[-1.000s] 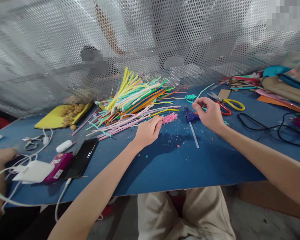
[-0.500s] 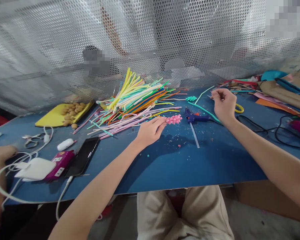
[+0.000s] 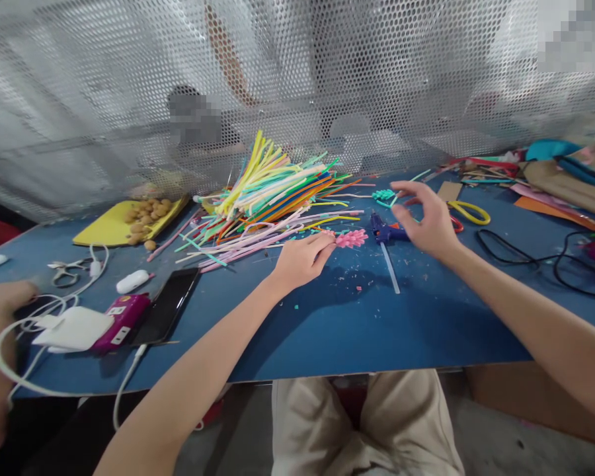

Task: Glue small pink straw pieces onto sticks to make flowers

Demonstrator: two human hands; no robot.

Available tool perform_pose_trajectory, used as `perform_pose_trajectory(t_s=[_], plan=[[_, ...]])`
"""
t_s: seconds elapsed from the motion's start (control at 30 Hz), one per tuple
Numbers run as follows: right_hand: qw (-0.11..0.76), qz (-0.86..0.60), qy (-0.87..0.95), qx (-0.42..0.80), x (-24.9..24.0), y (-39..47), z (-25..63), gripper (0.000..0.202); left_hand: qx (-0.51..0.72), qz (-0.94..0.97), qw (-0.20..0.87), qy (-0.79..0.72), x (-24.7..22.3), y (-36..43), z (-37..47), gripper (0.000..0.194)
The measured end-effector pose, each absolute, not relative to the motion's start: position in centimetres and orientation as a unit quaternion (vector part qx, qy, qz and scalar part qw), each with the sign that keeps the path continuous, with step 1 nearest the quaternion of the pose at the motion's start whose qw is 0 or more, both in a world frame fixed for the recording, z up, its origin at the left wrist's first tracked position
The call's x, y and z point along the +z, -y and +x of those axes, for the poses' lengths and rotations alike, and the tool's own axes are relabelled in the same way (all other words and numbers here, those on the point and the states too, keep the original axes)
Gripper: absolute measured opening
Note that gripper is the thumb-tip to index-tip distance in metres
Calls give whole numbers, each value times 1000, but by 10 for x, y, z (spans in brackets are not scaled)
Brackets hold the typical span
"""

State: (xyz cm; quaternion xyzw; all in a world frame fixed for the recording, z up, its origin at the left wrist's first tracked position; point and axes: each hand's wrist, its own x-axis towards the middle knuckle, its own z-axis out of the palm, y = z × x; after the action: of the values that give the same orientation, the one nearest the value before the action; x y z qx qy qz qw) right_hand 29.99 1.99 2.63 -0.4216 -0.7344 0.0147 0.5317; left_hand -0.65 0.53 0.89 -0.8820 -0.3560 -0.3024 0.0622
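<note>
My left hand (image 3: 305, 259) is closed around a pink twisted pipe-cleaner piece (image 3: 352, 238), whose bumpy end sticks out to the right past the fingertips. My right hand (image 3: 426, 218) hovers with thumb and forefinger apart, beside a teal bumpy pipe-cleaner piece (image 3: 383, 195). Below that hand lies a dark blue glue gun (image 3: 387, 229), partly covered by it. A translucent glue stick (image 3: 391, 268) extends from the gun toward me. Scissors with yellow handles (image 3: 470, 212) rest to the right of my right hand.
A large heap of coloured pipe cleaners (image 3: 277, 188) lies at the back. To the left are a black phone (image 3: 167, 307), a white charger (image 3: 74, 328), small scissors (image 3: 65, 272) and a yellow tray (image 3: 102, 223) with round brown items. Another person's hand (image 3: 4, 311) is at the left edge.
My right hand has moved left toward the teal piece, and its pinched fingers have spread. The left hand keeps its hold on the pink piece, almost unmoved.
</note>
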Motion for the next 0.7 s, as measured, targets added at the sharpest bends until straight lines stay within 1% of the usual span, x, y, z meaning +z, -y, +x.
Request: perform_pose_trajectory(t_s=[0.07,0.1,0.13,0.2,0.43,0.6,0.7], plan=[[456,-360,812,58,29,-4,286,51,-293,-886,61,354,8,-6,-7,36],[432,-332,834,92,29,3,280,56,-288,-887,61,355,7,-6,-7,35],[414,-310,848,114,28,8,276,61,-280,-889,60,356,7,-6,-7,35],[394,-282,865,127,25,13,270,62,-266,-894,60,356,6,-6,-7,35],[402,-265,871,99,19,11,267,49,-265,-898,63,347,6,-7,-6,38],[433,-245,864,75,15,8,266,35,-281,-899,66,328,6,-9,-6,38],[439,-239,863,73,14,6,265,31,-286,-899,70,324,6,-8,-7,37]])
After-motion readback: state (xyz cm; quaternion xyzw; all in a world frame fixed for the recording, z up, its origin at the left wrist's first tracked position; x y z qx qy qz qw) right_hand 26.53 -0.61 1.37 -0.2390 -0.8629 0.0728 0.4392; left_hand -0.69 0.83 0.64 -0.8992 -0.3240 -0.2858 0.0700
